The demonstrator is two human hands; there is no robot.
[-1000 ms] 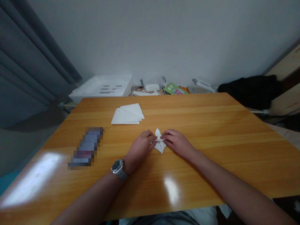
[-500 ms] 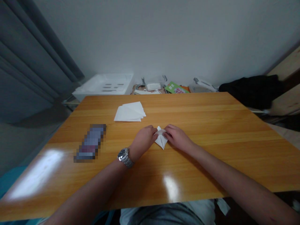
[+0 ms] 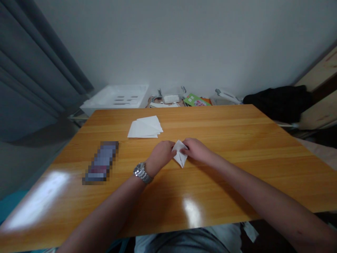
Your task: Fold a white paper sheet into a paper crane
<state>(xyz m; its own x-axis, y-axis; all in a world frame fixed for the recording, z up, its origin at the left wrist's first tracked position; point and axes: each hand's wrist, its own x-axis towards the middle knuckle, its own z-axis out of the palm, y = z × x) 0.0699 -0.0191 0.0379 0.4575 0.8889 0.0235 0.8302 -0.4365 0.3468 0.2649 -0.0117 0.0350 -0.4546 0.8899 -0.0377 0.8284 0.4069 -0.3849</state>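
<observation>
A small folded piece of white paper point(image 3: 180, 159), shaped like a diamond with a crease down its lower half, lies between my hands near the middle of the table. My left hand point(image 3: 162, 154) grips its left edge, thumb on top. From the other side, my right hand point(image 3: 196, 149) pinches the right edge, its thumb on the paper's face. The fingers behind the paper are partly hidden. Past my left hand lies a stack of white paper sheets point(image 3: 144, 127), touched by neither hand.
The wooden table point(image 3: 223, 130) spans the view. A blurred phone-like slab point(image 3: 101, 163) lies at left. Behind the table are a white tray point(image 3: 116, 95), a green booklet point(image 3: 196, 100) and dark cloth point(image 3: 276, 102). A grey curtain point(image 3: 34, 59) hangs at left.
The paper's upper part has opened out from a narrow point into a broader, flatter diamond. Both hands keep hold of its sides and have barely shifted.
</observation>
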